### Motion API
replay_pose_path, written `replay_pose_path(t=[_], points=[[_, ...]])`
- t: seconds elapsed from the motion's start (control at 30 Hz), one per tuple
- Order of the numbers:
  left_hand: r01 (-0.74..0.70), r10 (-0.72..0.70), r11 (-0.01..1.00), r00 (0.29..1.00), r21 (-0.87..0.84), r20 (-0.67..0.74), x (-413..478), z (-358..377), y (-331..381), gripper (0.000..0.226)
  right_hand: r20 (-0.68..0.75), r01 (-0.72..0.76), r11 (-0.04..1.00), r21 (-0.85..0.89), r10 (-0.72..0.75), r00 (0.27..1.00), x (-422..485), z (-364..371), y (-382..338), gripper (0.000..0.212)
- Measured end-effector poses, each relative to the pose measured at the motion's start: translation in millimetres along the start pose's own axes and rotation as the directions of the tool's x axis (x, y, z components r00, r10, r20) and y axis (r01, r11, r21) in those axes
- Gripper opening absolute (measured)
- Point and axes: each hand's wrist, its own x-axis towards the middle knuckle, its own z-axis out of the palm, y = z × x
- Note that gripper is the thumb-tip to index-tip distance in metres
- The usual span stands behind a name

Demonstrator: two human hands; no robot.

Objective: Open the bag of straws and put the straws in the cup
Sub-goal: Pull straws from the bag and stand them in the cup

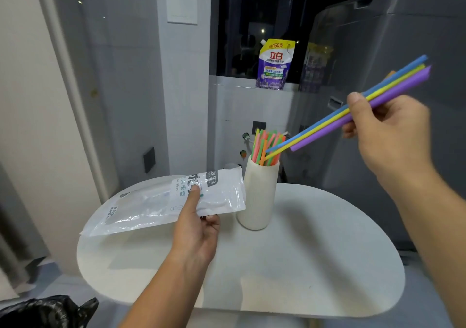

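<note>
A tall cream cup (257, 196) stands near the back of the white table (302, 252) with several orange, green and yellow straws (264, 148) upright in it. My right hand (388, 135) pinches a bundle of blue, yellow and purple straws (327, 123), slanted with the lower ends just over the cup's mouth. My left hand (199, 229) holds the clear plastic straw bag (161, 201) by its near edge, thumb on top, lifted above the table left of the cup. The bag looks nearly flat.
A purple and yellow detergent pouch (274, 65) stands on the ledge behind. A grey appliance (378, 75) fills the right side. A black bin bag (45, 312) sits at the lower left by the table.
</note>
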Motion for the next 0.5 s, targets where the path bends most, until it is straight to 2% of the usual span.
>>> replay_pose_path(t=[0.27, 0.5], points=[[0.003, -0.003, 1.000, 1.000, 0.013, 0.005, -0.5, -1.0, 0.1, 0.008, 0.098, 0.069, 0.986, -0.153, -0.054, 0.994, 8.2, 22.2, -7.5, 0.030], [0.003, -0.003, 1.000, 1.000, 0.002, 0.005, 1.2, -1.1, 0.1, 0.006, 0.192, 0.124, 0.973, -0.196, -0.086, 0.978, 10.6, 39.1, -16.4, 0.022]])
